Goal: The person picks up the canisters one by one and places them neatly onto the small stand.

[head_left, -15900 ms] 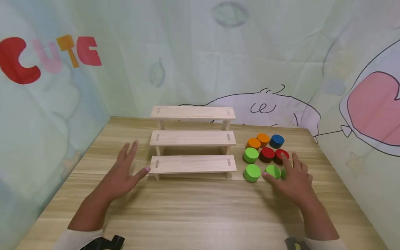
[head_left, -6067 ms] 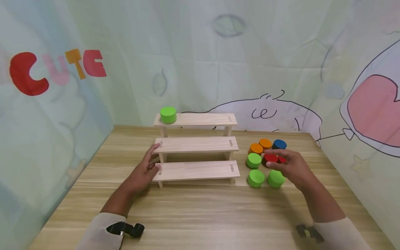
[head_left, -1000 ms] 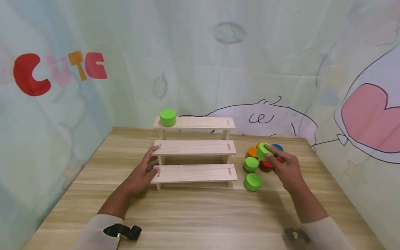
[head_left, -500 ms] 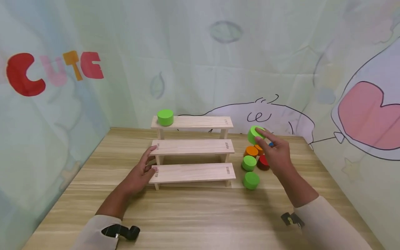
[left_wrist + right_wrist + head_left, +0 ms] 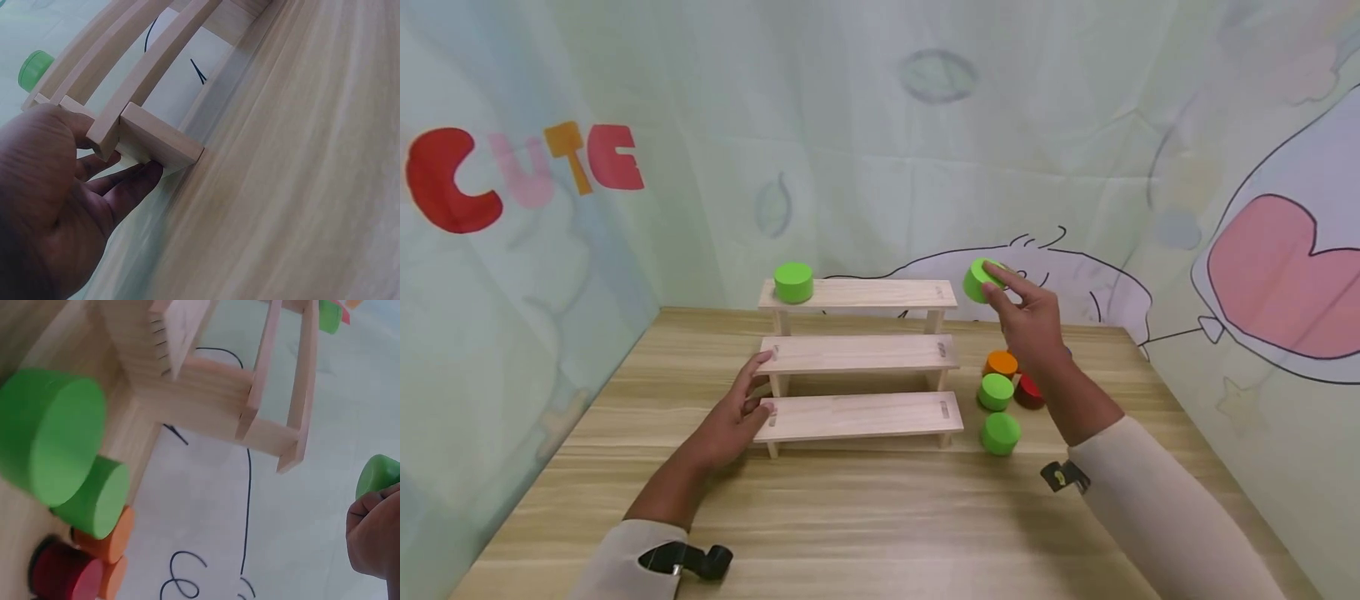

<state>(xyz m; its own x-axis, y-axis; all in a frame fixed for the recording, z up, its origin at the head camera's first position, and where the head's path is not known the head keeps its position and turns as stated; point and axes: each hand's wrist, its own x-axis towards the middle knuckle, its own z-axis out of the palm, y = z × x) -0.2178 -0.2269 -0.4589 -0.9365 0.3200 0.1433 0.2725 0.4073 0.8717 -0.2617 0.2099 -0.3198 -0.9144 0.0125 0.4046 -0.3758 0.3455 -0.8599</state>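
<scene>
A pale three-tier wooden step rack (image 5: 857, 353) stands on the table. My left hand (image 5: 724, 429) holds its left end; the left wrist view shows fingers against the side panel (image 5: 153, 139) and the thumb by a board. On the top tier's left end sits a green round block (image 5: 793, 283). My right hand (image 5: 1032, 327) pinches another green round block (image 5: 976, 282) in the air, just beyond the top tier's right end, slightly tilted and apart from the rack. In the right wrist view that held block (image 5: 375, 474) is partly cut off by the frame's edge.
Right of the rack stand two green blocks, a near one (image 5: 1001, 434) and a farther one (image 5: 996, 392), plus an orange block (image 5: 1001, 364) and a red block (image 5: 1030, 392). The right arm hides others behind it. A printed cloth (image 5: 865, 125) hangs behind the table.
Since one second ago, my right hand has carried the green block up and left from above the block group to beside the top tier. My left hand stays on the rack.
</scene>
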